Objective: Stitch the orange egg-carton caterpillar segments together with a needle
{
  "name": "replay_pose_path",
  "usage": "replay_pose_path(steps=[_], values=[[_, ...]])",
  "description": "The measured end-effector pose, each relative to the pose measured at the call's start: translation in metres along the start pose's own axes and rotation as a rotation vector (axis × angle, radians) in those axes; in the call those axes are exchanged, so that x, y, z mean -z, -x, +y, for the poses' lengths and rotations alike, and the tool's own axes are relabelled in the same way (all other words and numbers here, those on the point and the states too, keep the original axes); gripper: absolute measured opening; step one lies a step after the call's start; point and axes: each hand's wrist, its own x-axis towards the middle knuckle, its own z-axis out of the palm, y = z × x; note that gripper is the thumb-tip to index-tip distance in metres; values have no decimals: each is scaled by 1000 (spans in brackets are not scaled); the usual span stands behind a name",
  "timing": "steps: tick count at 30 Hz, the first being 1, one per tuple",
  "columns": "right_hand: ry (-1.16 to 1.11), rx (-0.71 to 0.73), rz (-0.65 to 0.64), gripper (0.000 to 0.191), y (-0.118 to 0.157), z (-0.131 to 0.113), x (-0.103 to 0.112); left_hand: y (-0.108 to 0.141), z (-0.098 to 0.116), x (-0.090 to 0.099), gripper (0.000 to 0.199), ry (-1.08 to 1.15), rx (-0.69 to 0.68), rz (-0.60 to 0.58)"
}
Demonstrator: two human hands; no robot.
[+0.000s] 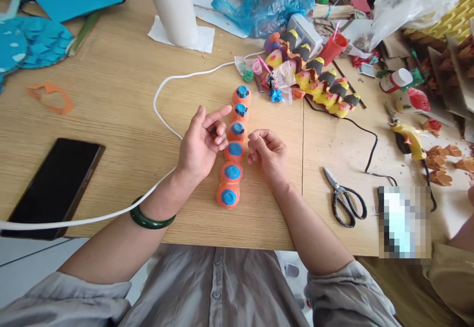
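A row of six joined orange cups [234,150] with blue tops stands on the wooden table [111,85] in front of you, running straight away from your body, between your two hands. The three farthest tops carry small black pieces. Your left hand [202,142] is at the row's left side, loosely unfolded: thumb raised, forefinger stretched toward the second cup from the far end, other fingers curled beside the third and fourth. Your right hand [268,156] is just right of those same middle cups, thumb and forefinger drawn narrowly together; whether they pinch something small cannot be made out, nor whether either hand touches the row. The two nearest cups lie closer to you than your fingertips. Scissors [337,187] rest to the right of your right forearm; a dark phone [55,183] lies far left.
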Motion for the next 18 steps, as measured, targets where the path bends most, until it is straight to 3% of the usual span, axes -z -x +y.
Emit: replay_pose_path(steps=[8,12,18], values=[[47,42,13,42,-1,1,1,-6,-12,5,32,199,-14,125],[118,63,-2,48,-2,2,2,-14,-21,11,39,139,-65,170],[163,112,-12,52,-1,4,1,-18,-23,18,21,43,-61,130]])
